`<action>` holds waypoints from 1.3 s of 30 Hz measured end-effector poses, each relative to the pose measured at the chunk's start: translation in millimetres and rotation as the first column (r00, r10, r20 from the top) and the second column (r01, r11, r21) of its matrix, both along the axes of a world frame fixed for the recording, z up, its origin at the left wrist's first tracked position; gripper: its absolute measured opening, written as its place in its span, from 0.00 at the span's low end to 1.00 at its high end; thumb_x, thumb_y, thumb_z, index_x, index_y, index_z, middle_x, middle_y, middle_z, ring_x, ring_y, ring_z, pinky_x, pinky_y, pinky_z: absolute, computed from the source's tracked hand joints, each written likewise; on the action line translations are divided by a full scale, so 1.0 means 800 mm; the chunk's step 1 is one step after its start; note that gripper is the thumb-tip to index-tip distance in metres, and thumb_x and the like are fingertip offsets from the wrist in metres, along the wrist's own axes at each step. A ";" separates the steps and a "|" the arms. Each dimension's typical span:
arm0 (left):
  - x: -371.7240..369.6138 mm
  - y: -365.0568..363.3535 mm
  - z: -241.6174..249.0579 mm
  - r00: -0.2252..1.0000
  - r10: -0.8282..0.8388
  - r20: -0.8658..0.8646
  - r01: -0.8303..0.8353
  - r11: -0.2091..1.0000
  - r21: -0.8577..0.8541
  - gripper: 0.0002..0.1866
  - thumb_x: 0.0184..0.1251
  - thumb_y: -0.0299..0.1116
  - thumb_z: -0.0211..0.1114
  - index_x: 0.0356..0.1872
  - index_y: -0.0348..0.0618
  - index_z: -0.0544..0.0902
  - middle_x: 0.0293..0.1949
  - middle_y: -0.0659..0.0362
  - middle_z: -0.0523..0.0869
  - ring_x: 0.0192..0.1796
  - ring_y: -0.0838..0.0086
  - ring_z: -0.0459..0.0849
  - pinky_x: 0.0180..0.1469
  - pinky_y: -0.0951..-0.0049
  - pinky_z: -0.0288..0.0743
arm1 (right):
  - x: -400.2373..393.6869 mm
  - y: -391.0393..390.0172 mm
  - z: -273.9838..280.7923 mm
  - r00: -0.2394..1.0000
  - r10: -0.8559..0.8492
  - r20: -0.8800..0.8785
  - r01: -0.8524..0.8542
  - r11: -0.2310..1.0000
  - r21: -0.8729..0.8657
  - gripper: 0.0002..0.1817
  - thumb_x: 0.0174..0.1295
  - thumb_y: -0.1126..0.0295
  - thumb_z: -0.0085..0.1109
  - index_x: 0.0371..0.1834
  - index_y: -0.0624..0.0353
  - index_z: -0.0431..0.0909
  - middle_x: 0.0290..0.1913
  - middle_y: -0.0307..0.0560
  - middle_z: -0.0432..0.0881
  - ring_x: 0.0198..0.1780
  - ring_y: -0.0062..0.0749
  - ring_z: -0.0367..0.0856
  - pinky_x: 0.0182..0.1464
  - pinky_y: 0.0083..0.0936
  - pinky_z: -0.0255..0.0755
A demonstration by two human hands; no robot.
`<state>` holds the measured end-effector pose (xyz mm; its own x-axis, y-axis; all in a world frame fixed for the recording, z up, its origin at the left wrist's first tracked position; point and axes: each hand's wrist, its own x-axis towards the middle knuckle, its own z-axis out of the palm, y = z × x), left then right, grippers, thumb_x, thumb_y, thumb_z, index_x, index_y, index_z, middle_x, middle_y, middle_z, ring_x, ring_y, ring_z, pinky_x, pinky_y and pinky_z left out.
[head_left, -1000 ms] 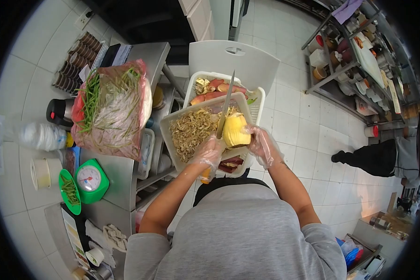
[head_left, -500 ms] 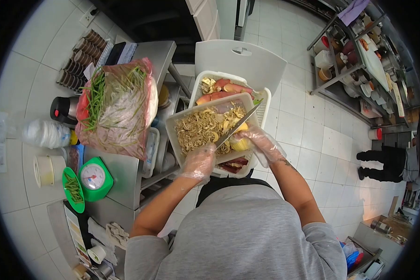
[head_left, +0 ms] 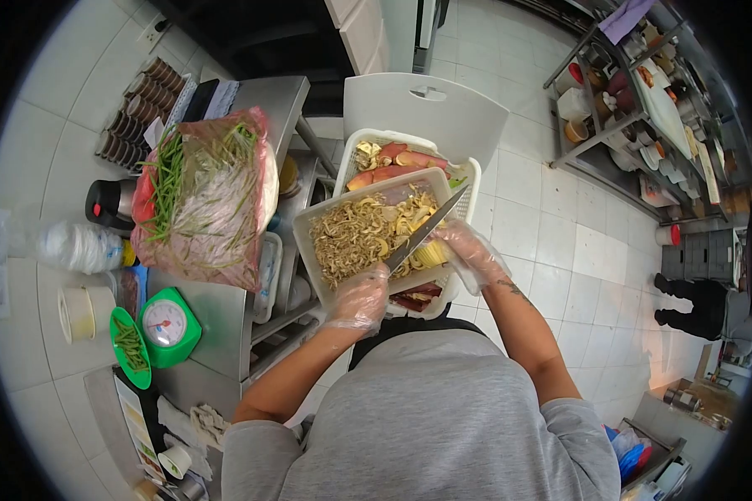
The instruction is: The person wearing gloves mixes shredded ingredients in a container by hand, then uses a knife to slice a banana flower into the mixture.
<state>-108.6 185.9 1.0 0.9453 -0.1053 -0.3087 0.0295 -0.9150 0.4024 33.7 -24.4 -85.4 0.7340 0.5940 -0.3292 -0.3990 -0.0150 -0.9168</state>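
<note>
My gloved left hand (head_left: 361, 299) is closed around the handle of a large kitchen knife (head_left: 426, 230), its blade slanting up and right. The blade lies over a pale plastic tub (head_left: 307, 244) of shredded brownish-yellow slices (head_left: 351, 234). At the tub's right side, my gloved right hand (head_left: 470, 249) grips a yellow layered piece of what looks like banana blossom (head_left: 430, 254), close beside the blade. Under the tub is a white perforated basket (head_left: 470, 196) with red outer leaves (head_left: 405, 157) and yellow scraps.
A white chair back (head_left: 476, 117) stands beyond the basket. On the steel counter at left are a plastic bag of green beans (head_left: 217, 200), a green scale (head_left: 169, 326) and a green dish (head_left: 134, 371). Metal shelving (head_left: 635, 125) and a person (head_left: 693, 305) are at right.
The knife and both hands stay nearly in place, with the yellow piece still in my right hand. The view shifts slightly, and the person at far right has changed position.
</note>
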 end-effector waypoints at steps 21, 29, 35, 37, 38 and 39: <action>0.007 -0.001 -0.008 0.996 -0.048 0.078 0.057 0.991 -0.119 0.07 0.70 0.29 0.50 0.40 0.34 0.70 0.32 0.38 0.82 0.39 0.41 0.83 0.44 0.46 0.76 | -0.003 -0.027 0.081 0.995 0.084 -0.051 -0.087 0.995 -0.059 0.44 0.51 0.62 0.73 0.71 0.68 0.65 0.60 0.50 0.80 0.62 0.34 0.76 0.68 0.26 0.64; -0.011 0.014 -0.002 0.997 -0.072 0.011 0.072 0.996 -0.048 0.07 0.70 0.28 0.49 0.41 0.35 0.71 0.35 0.37 0.83 0.41 0.41 0.84 0.46 0.46 0.76 | 0.012 -0.035 0.017 0.983 0.146 0.108 -0.115 0.962 -0.248 0.44 0.53 0.55 0.74 0.69 0.68 0.67 0.57 0.53 0.82 0.59 0.35 0.78 0.65 0.27 0.68; -0.003 0.001 -0.010 0.998 -0.013 -0.066 0.011 0.999 -0.035 0.09 0.70 0.28 0.47 0.42 0.33 0.71 0.38 0.36 0.84 0.43 0.42 0.84 0.47 0.46 0.76 | 0.013 -0.032 0.012 0.987 0.099 0.128 -0.087 0.992 -0.096 0.41 0.56 0.51 0.74 0.66 0.69 0.70 0.54 0.52 0.84 0.55 0.33 0.80 0.61 0.26 0.71; 0.011 -0.009 -0.014 0.998 0.009 -0.066 -0.013 0.998 -0.055 0.08 0.69 0.27 0.48 0.43 0.32 0.71 0.38 0.36 0.83 0.43 0.41 0.84 0.47 0.46 0.76 | 0.010 -0.024 0.010 0.993 0.083 0.082 -0.076 0.994 -0.082 0.41 0.56 0.52 0.74 0.66 0.69 0.69 0.53 0.52 0.84 0.54 0.32 0.80 0.60 0.26 0.71; 0.018 -0.012 -0.018 1.000 0.001 -0.030 -0.003 0.998 -0.068 0.08 0.69 0.27 0.48 0.43 0.32 0.71 0.38 0.36 0.83 0.43 0.41 0.84 0.47 0.46 0.76 | 0.008 -0.022 0.009 0.996 0.073 0.059 -0.068 0.995 -0.075 0.41 0.57 0.52 0.74 0.66 0.69 0.69 0.53 0.52 0.84 0.54 0.32 0.80 0.60 0.25 0.71; 0.025 -0.015 -0.024 1.000 -0.005 0.009 0.006 0.997 -0.080 0.09 0.69 0.27 0.48 0.43 0.32 0.71 0.38 0.35 0.83 0.43 0.41 0.84 0.47 0.46 0.76 | 0.007 -0.023 0.012 0.998 0.057 0.027 -0.056 0.998 -0.034 0.41 0.56 0.52 0.74 0.65 0.68 0.70 0.52 0.51 0.85 0.53 0.33 0.80 0.59 0.26 0.71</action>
